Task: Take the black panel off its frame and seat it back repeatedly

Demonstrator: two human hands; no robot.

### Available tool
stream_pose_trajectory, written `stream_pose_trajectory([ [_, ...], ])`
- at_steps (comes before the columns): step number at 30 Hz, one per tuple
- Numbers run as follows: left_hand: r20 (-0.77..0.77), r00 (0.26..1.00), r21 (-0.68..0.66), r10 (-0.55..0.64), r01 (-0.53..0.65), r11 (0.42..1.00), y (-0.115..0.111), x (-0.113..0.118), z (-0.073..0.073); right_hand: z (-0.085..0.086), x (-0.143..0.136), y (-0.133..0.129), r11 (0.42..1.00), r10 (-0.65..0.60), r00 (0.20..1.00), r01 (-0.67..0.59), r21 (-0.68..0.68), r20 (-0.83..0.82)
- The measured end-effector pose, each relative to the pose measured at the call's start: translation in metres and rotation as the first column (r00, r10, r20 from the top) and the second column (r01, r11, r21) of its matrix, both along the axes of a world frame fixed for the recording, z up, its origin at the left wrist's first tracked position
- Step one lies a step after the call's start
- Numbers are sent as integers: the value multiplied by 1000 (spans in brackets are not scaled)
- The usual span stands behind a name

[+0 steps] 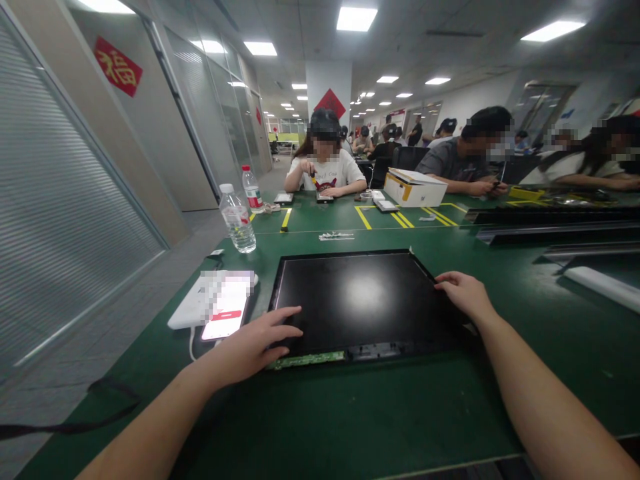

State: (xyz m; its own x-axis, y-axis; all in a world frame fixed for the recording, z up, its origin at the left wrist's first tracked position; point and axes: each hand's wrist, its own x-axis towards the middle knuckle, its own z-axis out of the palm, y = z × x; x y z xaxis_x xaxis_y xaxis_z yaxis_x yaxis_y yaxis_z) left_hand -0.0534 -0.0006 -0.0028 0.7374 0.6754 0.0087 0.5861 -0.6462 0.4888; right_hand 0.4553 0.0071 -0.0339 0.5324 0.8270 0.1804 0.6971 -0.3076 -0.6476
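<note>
A black flat display panel (pixel 345 300) lies face up on the green table in front of me. Along its near edge runs a green circuit board strip (pixel 313 360), beside a dark plastic section of the frame. My left hand (pixel 265 340) rests at the panel's left side, fingers spread over the near left corner. At the opposite side, my right hand (pixel 463 293) has its thumb and fingers closed on the right edge of the panel. The undersides of the right fingers are partly hidden.
To the left sit a lit phone (pixel 227 307) on a cable, a white box-like device (pixel 187 303) and water bottles (pixel 239 220). Long dark metal strips (pixel 555 223) and a white bar (pixel 605 287) lie right. A white carton (pixel 415 187) and seated people are across the table.
</note>
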Motion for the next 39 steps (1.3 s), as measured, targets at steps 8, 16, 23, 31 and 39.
stream_pose_trajectory([
  [8,21,977,97,211,-212,972,7,-1,-6,3,-1,-1,1000,2,1000,-2,6,-30],
  [16,-38,896,249,441,-419,873,20,-1,-25,0,2,0,999,-7,998,5,-32,-65],
  [23,-89,894,243,438,-407,880,17,7,-28,-2,5,3,1000,0,999,-1,-16,-32],
  [31,-99,880,243,465,-432,869,16,12,-26,-6,6,6,1000,-15,1000,14,-19,-15],
  [39,-11,878,202,479,-467,861,15,14,-27,-15,12,10,1000,7,996,-8,-15,-88],
])
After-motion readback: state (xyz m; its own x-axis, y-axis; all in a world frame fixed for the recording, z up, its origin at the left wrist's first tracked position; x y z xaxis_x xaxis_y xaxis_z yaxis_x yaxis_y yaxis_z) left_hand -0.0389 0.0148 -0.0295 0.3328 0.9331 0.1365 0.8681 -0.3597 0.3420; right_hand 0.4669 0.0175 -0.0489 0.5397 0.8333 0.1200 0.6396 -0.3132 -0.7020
